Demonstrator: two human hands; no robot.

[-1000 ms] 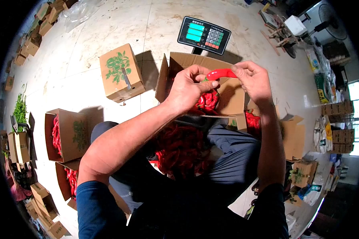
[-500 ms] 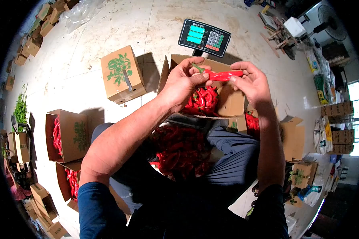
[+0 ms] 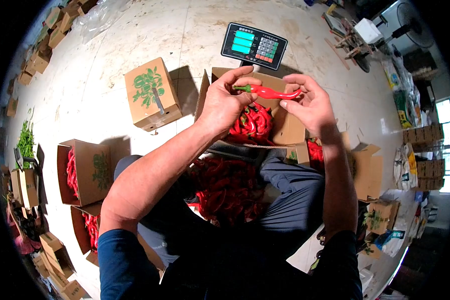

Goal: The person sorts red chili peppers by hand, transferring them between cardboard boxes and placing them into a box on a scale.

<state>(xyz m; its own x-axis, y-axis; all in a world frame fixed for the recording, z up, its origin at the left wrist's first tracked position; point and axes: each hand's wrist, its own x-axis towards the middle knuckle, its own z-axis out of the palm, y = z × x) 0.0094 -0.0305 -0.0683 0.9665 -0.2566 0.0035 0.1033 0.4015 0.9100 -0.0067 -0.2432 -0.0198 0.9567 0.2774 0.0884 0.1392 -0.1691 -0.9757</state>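
One pepper [image 3: 272, 93] sat pinched in the left grip [image 3: 246, 90], half-open right grip [image 3: 291, 92] at its tip, above a part-filled box [image 3: 291, 127], a heap [image 3: 225, 192] left outside.

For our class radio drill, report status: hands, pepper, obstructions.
Left hand at pepper's stem end; right hand at its tip. Red pepper held above open box. Nothing visibly blocking.

The long pepper [image 3: 277, 94] is glossy red with a green stem end. The scale display [image 3: 253, 46] is black with turquoise screens and grey, green and orange-red keys. The carton on the left [image 3: 152, 93] is tan, printed with green vegetables; the trousers [image 3: 292, 192] are blue-grey.
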